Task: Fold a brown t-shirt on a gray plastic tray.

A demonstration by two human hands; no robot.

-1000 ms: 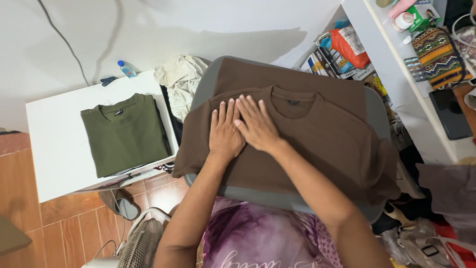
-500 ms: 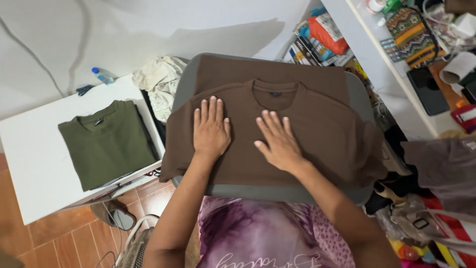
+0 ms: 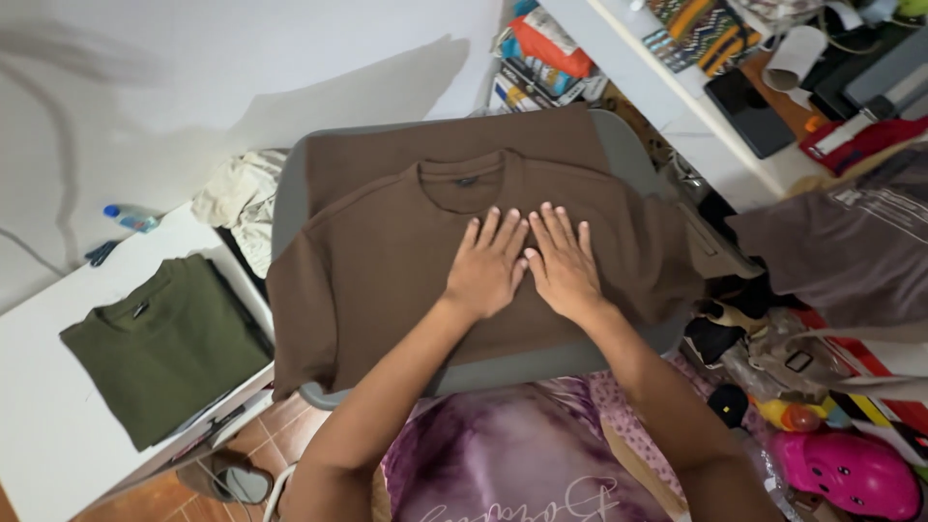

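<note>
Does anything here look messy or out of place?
Yes. The brown shirt under both flat hands, left hand and right hand, overhangs the grey board, its sleeve drooping off the left edge. A cream cloth lies crumpled behind the folded green shirt.

Grey rounded padded board (image 3: 286,208) under my hands carries the brown long-sleeved cotton shirt (image 3: 387,261), spread flat. White table (image 3: 48,329), left of my left hand: folded olive-green shirt (image 3: 164,343), small blue-capped plastic bottle (image 3: 130,218).

Folded green shirt (image 3: 166,343) on white table (image 3: 39,425); pink helmet (image 3: 851,474).
</note>
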